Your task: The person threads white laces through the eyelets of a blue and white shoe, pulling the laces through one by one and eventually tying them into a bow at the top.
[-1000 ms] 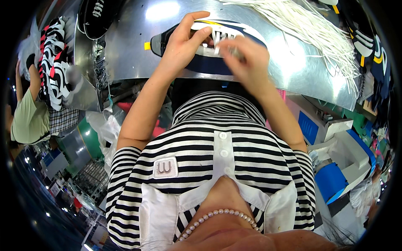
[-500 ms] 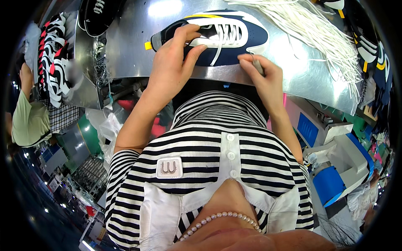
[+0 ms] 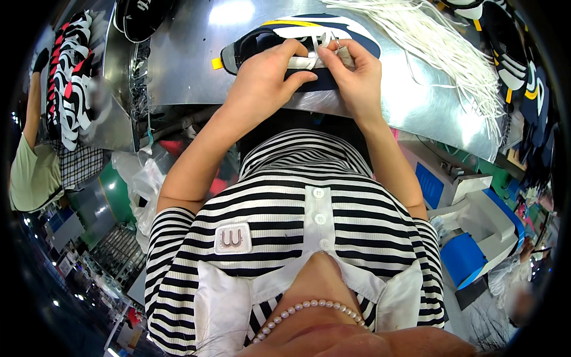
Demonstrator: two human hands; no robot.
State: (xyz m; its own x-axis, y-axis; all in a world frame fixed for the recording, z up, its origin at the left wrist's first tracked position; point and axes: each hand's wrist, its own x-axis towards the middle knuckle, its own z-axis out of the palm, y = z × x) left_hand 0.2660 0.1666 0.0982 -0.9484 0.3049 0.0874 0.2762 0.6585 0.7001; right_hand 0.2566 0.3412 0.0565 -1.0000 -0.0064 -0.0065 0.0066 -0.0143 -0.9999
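Observation:
A navy and white sneaker (image 3: pixel 364 37) with a yellow stripe lies on its sole, toe to the right, heel tab to the left. White shoelace crosses its eyelets. My left hand (image 3: pixel 264 74) grips the near side of the shoe's opening, fingers over the edge and thumb outside. Over the laced part, my right hand (image 3: pixel 361 74) is closed on a small hook tool (image 3: pixel 346 56) with a greyish handle and thin metal tip. Its fingertips are at the lace, and they partly hide the tool and the eyelets.
The shoe rests on a shiny metal table (image 3: pixel 190 65). White laces (image 3: pixel 440 53) are heaped on the right, with more shoes (image 3: pixel 505 59) beyond. A black shoe (image 3: pixel 140 18) stands at the back left, near a row of shoe uppers (image 3: pixel 74 77). Another person's sleeve (image 3: pixel 35 175) shows far left.
My right hand has moved up and left with the hook tool, from beside the shoe to its lacing. My left hand has shifted slightly right along the opening.

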